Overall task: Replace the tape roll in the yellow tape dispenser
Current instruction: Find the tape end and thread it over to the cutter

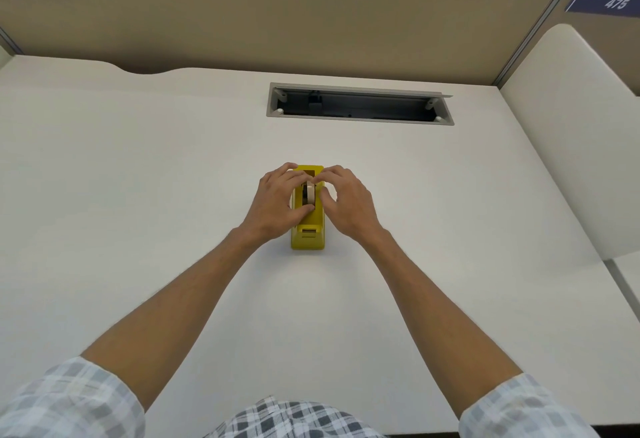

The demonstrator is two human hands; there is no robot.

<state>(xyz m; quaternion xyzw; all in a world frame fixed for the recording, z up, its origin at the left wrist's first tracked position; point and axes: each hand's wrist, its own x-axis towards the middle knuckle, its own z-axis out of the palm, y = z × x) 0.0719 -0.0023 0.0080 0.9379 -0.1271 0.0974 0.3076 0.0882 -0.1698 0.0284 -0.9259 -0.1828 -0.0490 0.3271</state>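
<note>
The yellow tape dispenser (308, 229) stands lengthwise on the pale bench (138, 177), its cutter end toward the person and its open well at the far end, square to the body so that both hands can come at it evenly from either side; the tape roll (310, 194) sits upright on edge in the well, a thin cream-coloured ring around a dark hub, and only its upper arc shows between the fingers; the left hand (277, 200) curls over the dispenser's left wall, its fingers reaching across the top of the well and its thumb low against the roll's near side, so it appears to be pinching the roll, which would suit either lifting the roll off its seat or settling it in; the right hand (346, 200) rests against the right wall with its fingertips meeting the left hand's above the roll, half closed; whether it grips the roll or merely steadies the body I cannot tell; the dispenser looks like smooth moulded plastic, blocky and heavy-based, with a small ribbed recess near the cutter, likely weighted so it stays put under a pull; the bench surface is matt and off-white with faint grain; beyond the hands an open cable tray (360, 105) of grey metal is let into the bench, and a tan fabric partition (277, 14) rises behind it; no second roll is visible anywhere on the bench, so I cannot judge whether this roll is the old one or the new.
</note>
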